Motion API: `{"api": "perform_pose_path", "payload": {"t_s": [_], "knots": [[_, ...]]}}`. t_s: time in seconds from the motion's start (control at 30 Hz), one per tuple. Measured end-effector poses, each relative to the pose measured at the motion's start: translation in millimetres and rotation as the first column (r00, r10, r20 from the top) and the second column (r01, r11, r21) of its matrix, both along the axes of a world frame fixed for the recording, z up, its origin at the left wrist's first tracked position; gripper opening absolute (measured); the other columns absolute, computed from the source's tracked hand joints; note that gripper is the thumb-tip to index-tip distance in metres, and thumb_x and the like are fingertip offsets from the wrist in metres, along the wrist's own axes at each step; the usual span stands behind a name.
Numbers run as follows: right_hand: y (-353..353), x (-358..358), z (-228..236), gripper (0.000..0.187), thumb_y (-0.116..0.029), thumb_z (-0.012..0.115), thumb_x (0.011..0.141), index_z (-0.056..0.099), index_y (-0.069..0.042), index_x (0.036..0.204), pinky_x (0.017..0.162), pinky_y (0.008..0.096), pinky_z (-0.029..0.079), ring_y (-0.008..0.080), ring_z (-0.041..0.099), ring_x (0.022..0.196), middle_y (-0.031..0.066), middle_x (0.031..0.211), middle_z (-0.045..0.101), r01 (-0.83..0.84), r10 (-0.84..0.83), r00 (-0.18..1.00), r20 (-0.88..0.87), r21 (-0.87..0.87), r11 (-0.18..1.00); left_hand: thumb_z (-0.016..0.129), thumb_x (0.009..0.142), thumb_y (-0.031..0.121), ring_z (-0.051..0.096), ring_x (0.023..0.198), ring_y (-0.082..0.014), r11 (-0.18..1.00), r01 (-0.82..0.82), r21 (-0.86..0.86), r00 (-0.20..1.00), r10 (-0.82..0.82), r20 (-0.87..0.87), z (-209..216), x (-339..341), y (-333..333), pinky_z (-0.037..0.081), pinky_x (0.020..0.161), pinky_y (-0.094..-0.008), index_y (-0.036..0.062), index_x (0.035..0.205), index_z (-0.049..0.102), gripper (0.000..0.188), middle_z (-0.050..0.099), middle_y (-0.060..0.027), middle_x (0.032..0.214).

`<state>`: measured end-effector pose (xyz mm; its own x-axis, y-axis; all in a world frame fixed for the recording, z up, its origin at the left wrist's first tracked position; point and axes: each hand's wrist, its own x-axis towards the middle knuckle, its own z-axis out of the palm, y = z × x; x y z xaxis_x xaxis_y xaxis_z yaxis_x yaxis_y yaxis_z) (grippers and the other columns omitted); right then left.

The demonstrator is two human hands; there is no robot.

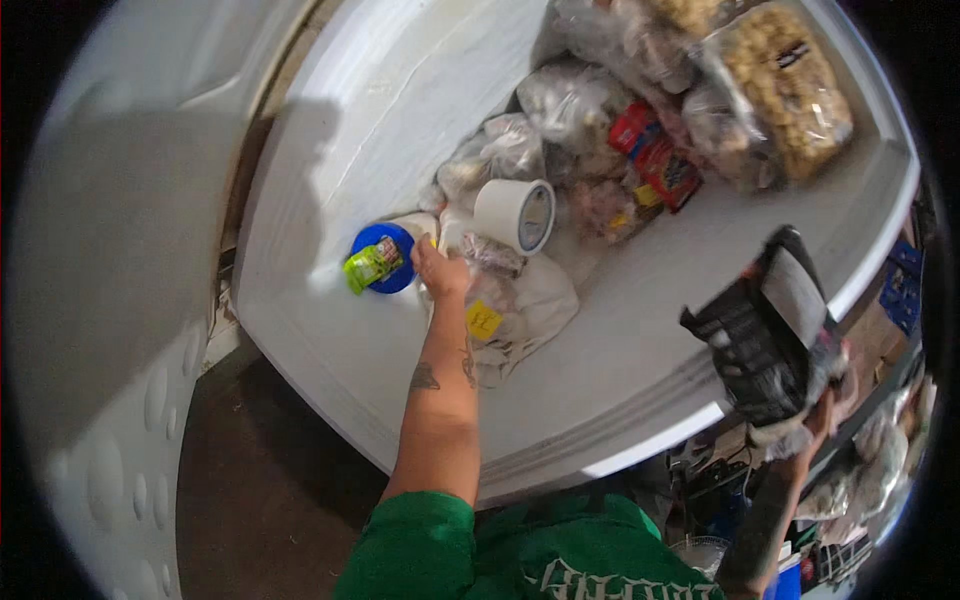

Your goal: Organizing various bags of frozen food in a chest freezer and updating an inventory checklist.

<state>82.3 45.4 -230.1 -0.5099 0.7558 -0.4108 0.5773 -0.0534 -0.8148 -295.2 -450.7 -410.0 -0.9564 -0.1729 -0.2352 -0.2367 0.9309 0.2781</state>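
My left hand (443,272) reaches down into a white chest freezer (350,330). Its fingers are curled at the rim of a white tub with a blue lid (398,280); what they grip is hidden. On that lid lies a bright green packet (372,264). Beside the hand are a white tub with a round label (505,215), a small wrapped package (493,254) and a white plastic bag (545,300) with a yellow tag. Over the freezer's right edge, my right hand (822,415) is closed round a black plastic package (750,345), which is partly blurred.
Clear bags of frozen food (570,100), a red packet (655,155) and a large bag of tan, round pieces (785,85) fill the far end. The raised freezer lid (120,250) stands at left. More bagged goods (870,460) lie outside at right.
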Motion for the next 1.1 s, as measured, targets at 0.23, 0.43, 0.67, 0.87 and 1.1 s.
{"api": "perform_pose_path", "payload": {"t_s": [0.23, 0.43, 0.67, 0.87, 1.1], "knots": [[-4, 38, 14, 0.047, -0.009, 0.068, 0.073, 0.057, 0.000, 0.119, 0.093, 0.0343, 0.047, 0.0252, 0.059, 0.099, 0.0099, 0.108, 0.060, 0.002, 0.007, 0.994, 0.108, -0.086, 0.996, 0.069, 0.081, 0.012, 0.035, 0.140, -0.0401, 0.815, 0.276, -0.510, 0.951, -0.309, 0.022, 6, -52, -148, 0.026, 0.116, -0.0533, 0.0038, 0.144, 0.041, 0.070, 0.043, -0.0204, 0.148], [25, 63, 11, 0.047, -0.009, 0.068, 0.073, 0.058, 0.000, 0.119, 0.093, 0.0342, 0.047, 0.0250, 0.059, 0.098, 0.0098, 0.108, 0.060, -0.025, 0.038, 0.985, 0.170, -0.080, 0.996, 0.073, 0.084, 0.023, 0.059, 0.112, -0.0363, 0.774, 0.399, -0.492, 0.897, -0.218, 0.383, 26, -73, -143, 0.038, 0.103, -0.0540, 0.0114, 0.116, 0.053, 0.039, 0.065, -0.0135, 0.114], [93, 90, 5, 0.047, -0.009, 0.068, 0.074, 0.058, 0.000, 0.119, 0.093, 0.0341, 0.048, 0.0248, 0.059, 0.098, 0.0098, 0.107, 0.060, -0.035, 0.035, 0.980, 0.198, -0.006, 0.999, 0.071, 0.087, 0.023, 0.065, 0.091, -0.0325, 0.971, 0.239, 0.027, 0.938, -0.238, 0.252, 34, -74, -169, 0.050, 0.079, -0.0400, 0.0093, 0.105, 0.060, 0.025, 0.067, -0.0148, 0.096], [79, 62, -18, 0.047, -0.009, 0.068, 0.074, 0.058, 0.000, 0.119, 0.092, 0.0341, 0.048, 0.0245, 0.059, 0.098, 0.0097, 0.107, 0.060, -0.035, 0.033, 0.982, 0.184, 0.009, 0.999, 0.073, 0.081, 0.015, 0.066, 0.090, -0.0273, 0.925, 0.071, 0.373, 0.731, -0.303, 0.611, 20, 54, -115, 0.051, 0.081, -0.0406, 0.0040, 0.106, 0.063, 0.029, 0.069, -0.0153, 0.098], [59, 78, 16, 0.047, -0.010, 0.068, 0.074, 0.058, 0.000, 0.118, 0.092, 0.0340, 0.048, 0.0243, 0.059, 0.097, 0.0096, 0.107, 0.060, -0.064, 0.058, 0.981, 0.184, 0.025, 0.998, 0.077, 0.079, 0.024, 0.053, 0.115, -0.0419, 0.936, 0.277, 0.217, 0.956, -0.292, 0.039, -39, 52, 42, 0.045, 0.095, -0.0512, 0.0036, 0.120, 0.052, 0.053, 0.058, -0.0207, 0.115]]}}
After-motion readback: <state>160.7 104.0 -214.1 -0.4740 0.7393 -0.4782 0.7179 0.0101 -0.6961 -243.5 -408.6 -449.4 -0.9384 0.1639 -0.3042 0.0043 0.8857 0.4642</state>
